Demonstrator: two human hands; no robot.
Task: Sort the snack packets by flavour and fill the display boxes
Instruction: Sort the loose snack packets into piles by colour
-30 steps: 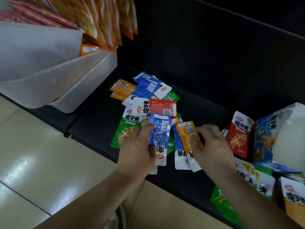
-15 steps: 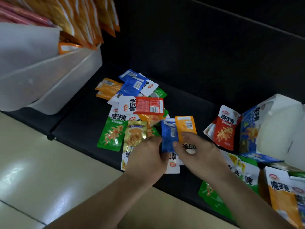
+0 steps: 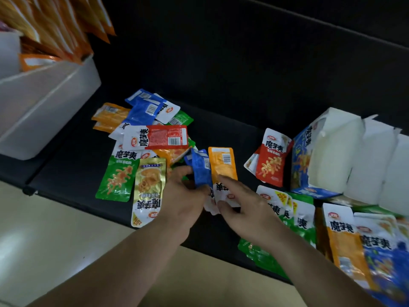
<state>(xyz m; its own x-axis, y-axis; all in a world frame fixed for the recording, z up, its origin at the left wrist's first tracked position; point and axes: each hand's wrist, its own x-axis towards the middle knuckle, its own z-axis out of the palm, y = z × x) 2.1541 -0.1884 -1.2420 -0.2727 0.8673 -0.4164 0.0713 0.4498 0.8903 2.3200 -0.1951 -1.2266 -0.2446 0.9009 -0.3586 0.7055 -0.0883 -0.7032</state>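
Your left hand [image 3: 183, 197] grips the blue packet [image 3: 201, 171] (frame centre); your right hand [image 3: 247, 211], uncurled, touches the orange packet [image 3: 223, 162].

Left hand [image 3: 181, 196]: bare on my feed, with a broad back and faint creases at the knuckles.
Right hand [image 3: 245, 209]: bare as well, fingers and wrist alike uncovered.
Left forearm [image 3: 124, 262]: bare all the way down to the bottom edge of my view.
Right forearm [image 3: 321, 273]: bare to the lower right corner.
Clothing: I cannot tell; whatever is worn lies beyond the frame.
Fine detail: too soft on my screen to make out nails or marks.
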